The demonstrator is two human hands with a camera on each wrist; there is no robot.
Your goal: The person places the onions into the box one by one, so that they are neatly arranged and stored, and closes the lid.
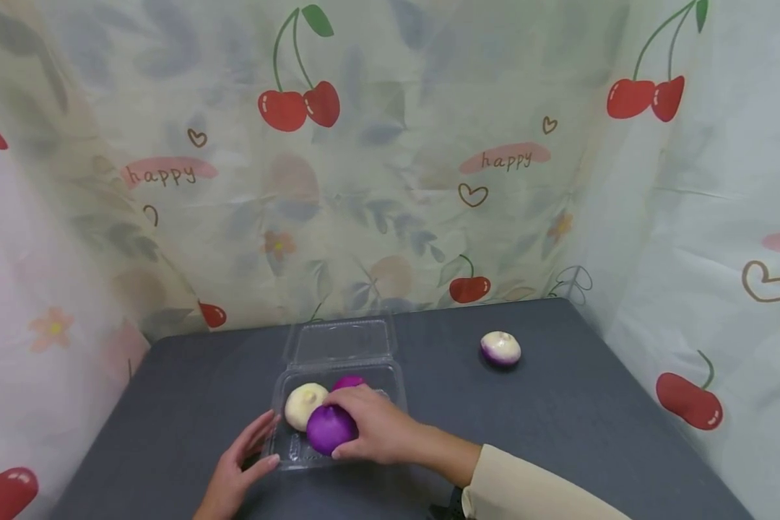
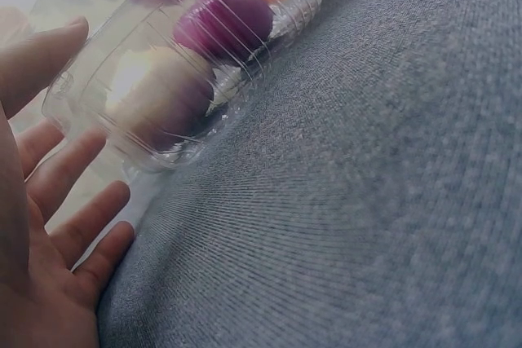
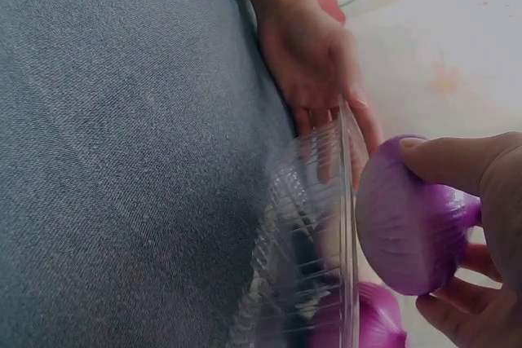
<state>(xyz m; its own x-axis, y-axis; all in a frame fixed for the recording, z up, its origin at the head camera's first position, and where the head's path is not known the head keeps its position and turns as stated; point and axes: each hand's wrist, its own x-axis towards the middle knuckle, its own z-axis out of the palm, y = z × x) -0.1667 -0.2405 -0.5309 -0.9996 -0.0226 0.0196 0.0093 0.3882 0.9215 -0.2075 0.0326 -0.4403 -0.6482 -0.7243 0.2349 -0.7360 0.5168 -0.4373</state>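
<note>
A clear plastic clamshell container (image 1: 399, 390) lies on the table with its lid folded back. Inside it sit a white onion (image 1: 302, 404) and a magenta onion (image 1: 349, 381), the latter partly behind my right hand. My right hand (image 1: 383, 430) grips a purple onion (image 3: 408, 218) between thumb and fingers, at the level of the container's rim in the right wrist view. My left hand (image 1: 237, 458) is at the container's left side, fingers fairly straight and spread, thumb tip and index finger at the rim (image 2: 61, 107).
Apart from the container, a white-and-purple onion (image 1: 500, 349) sits at the right rear of the dark grey table (image 1: 533, 426). Behind and on both sides hangs a printed curtain (image 1: 377, 166) with cherries. A dark object (image 1: 451, 505) shows near my right sleeve.
</note>
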